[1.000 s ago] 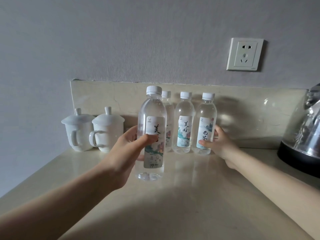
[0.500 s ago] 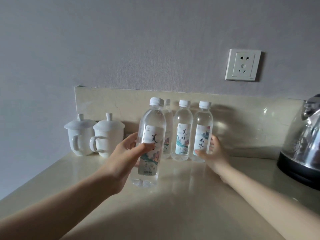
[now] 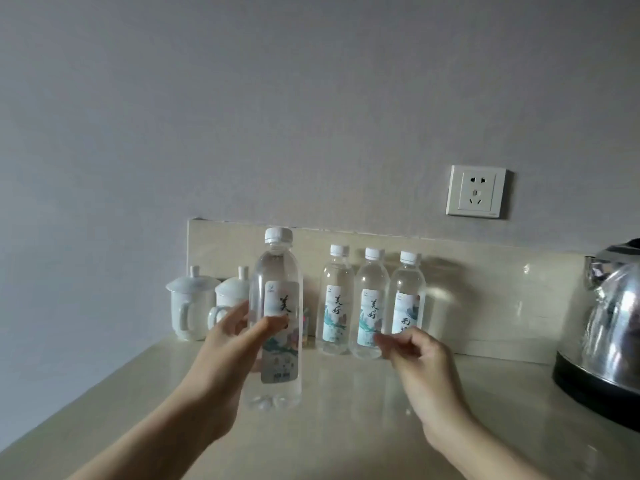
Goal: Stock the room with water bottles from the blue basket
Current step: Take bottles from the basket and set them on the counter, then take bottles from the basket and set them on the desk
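Note:
My left hand (image 3: 225,355) grips a clear water bottle (image 3: 276,306) with a white cap and a painted label, held upright just above the beige counter (image 3: 346,427). Three more bottles stand in a row against the backsplash: the left one (image 3: 336,299), the middle one (image 3: 371,306) and the right one (image 3: 408,292). My right hand (image 3: 415,362) hovers in front of the right two bottles, fingers loosely curled, touching none of them. The blue basket is out of view.
Two white lidded cups (image 3: 188,303) (image 3: 230,299) stand at the back left, partly behind the held bottle. A steel electric kettle (image 3: 609,341) on a black base sits at the right edge. A wall socket (image 3: 475,191) is above the backsplash.
My right hand has let go of the rightmost bottle and pulled back toward me. My left hand has shifted its bottle leftward, away from the row.

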Demonstrator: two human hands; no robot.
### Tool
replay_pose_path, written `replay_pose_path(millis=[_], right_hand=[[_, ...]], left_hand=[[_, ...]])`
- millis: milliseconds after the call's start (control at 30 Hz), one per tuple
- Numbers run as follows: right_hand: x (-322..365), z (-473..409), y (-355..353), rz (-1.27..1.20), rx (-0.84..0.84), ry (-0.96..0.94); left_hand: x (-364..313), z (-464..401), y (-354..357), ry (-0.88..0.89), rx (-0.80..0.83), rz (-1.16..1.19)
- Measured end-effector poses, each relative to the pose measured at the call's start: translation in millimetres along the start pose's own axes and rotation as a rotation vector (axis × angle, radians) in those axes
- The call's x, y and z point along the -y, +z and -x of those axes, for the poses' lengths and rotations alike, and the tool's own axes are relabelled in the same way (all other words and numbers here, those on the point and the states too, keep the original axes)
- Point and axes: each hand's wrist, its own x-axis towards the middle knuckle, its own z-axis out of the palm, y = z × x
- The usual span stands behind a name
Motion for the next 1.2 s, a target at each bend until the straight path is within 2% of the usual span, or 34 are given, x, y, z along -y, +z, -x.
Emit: replay_pose_path(millis=[167,333,600,867,1200], right_hand=[[54,75,50,-0.235,0.220,0.040],[98,150,119,-0.376,0.370,0.093],[133,272,209,-0.361,0.613,0.214],[127,344,286,-0.376,0.778,0.358],[84,351,400,-0.471,0.912,0.506]], left_hand=[[-21,50,-48,0.000,0.007,0.016],[-44,109,-119,-0.040,-0.037,0.035],[-69,213,-235,-0.069,-0.061,-0.037],[-54,267,-318,-0.261,-0.240,0.018],[-21,241,-410,-0.372,-0.484,0.009]])
